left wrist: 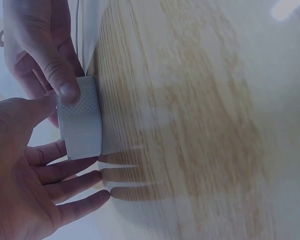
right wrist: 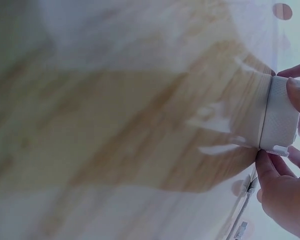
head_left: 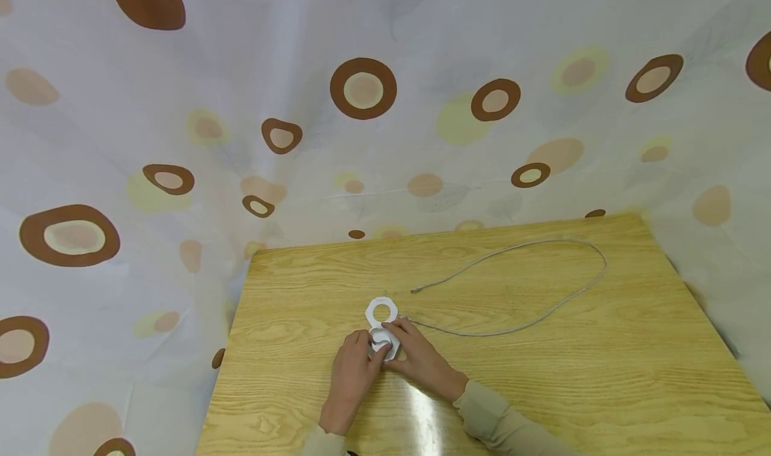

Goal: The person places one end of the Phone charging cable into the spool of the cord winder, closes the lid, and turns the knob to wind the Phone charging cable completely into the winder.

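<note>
A small white many-sided case (head_left: pixel 394 346) with dimpled sides sits on the tabletop, its ring-shaped lid (head_left: pixel 381 302) swung open behind it. A curved shape shows inside its round top, partly covered by fingers. My left hand (head_left: pixel 352 372) holds the case from the left, thumb at the top edge and fingers along the side. From the right, my right hand (head_left: pixel 424 363) grips it; in the left wrist view its thumb presses the dimpled near face of the case (left wrist: pixel 82 125). A thin pale cable (head_left: pixel 566 240) starts near the right fingertips and loops away.
The cable's loose plug (head_left: pixel 415 290) lies just beyond the lid. A wood-grain table (head_left: pixel 289 295) spreads around the hands, bordered at the back and sides by a pale sheet (head_left: pixel 397 155) with brown rings. Light glares off the table's near part.
</note>
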